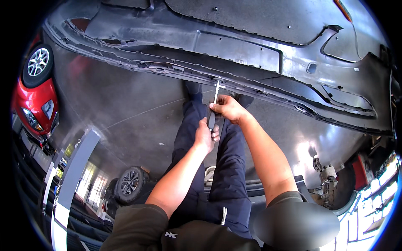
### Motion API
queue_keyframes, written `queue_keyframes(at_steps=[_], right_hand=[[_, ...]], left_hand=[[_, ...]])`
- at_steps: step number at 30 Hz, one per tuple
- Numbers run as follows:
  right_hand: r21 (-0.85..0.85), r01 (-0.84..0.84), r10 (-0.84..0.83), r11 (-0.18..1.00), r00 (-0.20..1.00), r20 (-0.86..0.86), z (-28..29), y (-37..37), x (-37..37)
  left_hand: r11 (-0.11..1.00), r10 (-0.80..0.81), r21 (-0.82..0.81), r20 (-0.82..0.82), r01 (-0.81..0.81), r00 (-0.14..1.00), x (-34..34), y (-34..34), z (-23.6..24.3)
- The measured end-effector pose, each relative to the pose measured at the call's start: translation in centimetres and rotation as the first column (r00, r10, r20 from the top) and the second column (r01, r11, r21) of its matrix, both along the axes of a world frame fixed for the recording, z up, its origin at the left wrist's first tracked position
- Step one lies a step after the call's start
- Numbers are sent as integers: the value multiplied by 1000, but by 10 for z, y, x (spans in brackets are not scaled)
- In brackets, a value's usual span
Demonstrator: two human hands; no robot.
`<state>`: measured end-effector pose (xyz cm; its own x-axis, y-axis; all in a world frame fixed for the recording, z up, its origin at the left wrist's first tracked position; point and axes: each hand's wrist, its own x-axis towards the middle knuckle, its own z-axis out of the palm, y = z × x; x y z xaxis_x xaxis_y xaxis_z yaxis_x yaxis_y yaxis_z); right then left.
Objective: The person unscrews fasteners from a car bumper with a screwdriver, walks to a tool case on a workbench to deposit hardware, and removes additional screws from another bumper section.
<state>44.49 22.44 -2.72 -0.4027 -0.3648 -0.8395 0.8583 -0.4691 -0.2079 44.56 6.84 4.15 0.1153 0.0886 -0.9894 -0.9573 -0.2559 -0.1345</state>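
- Two hands, both mine, were on one hand tool (212, 119), a dark handle with a slim metal shaft (217, 92).
- My left hand (204, 136) was nearer my body, its fingers closed around the lower part of the handle.
- My right hand (229, 109) sat farther forward, thumb and fingers pinched where handle met shaft; it was the nearer of the two to the bumper (238, 48).
- The tool's long axis ran away from me, its far end leaning slightly to my right.
- The bumper lay straight ahead of the fingers, its length stretching from far left to nearer right, roughly crosswise to the shaft.
- The shaft's far end overlapped the bumper's near edge, about midway along the span; whether it touched or was seated there I could not tell.
- Surface: a smooth grey floor (138, 100), shiny in places, showed between the bumper and my dark trousers (232, 167).
- Left side: a red car (44, 90) was noted, along with a grey post (79, 167) and, lower down, a dark tyre (142, 182) on a spoked wheel.
- Far right: an orange device (343, 9) with a cord lay beyond the bumper.
- Near right: bright light came in at the rim of my view.
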Motion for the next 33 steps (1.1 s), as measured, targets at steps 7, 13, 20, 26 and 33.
queue_keyframes(at_steps=[7, 13, 20, 26, 33], right_hand=[[415, -203, 247, 887, 967, -55, 5, -14, -16], [62, 105, -115, 993, 977, 181, -9, 2, -12], [318, 1, -64, 948, 980, 188, -8, -9, -20], [160, 352, -378, 922, 908, 182, -28, -3, -24], [425, 203, -301, 882, 937, 176, -44, -13, -29]], left_hand=[[994, -92, -70, -164, 81, 982, 5, -1, -8], [936, 101, 329, 94, -127, 990, -6, -13, -7], [984, -178, -21, -191, 177, 965, -1, -16, -15], [944, -319, 6, -228, 329, 920, -4, -15, -21], [952, -280, 94, -124, 292, 952, -6, -17, -28]])
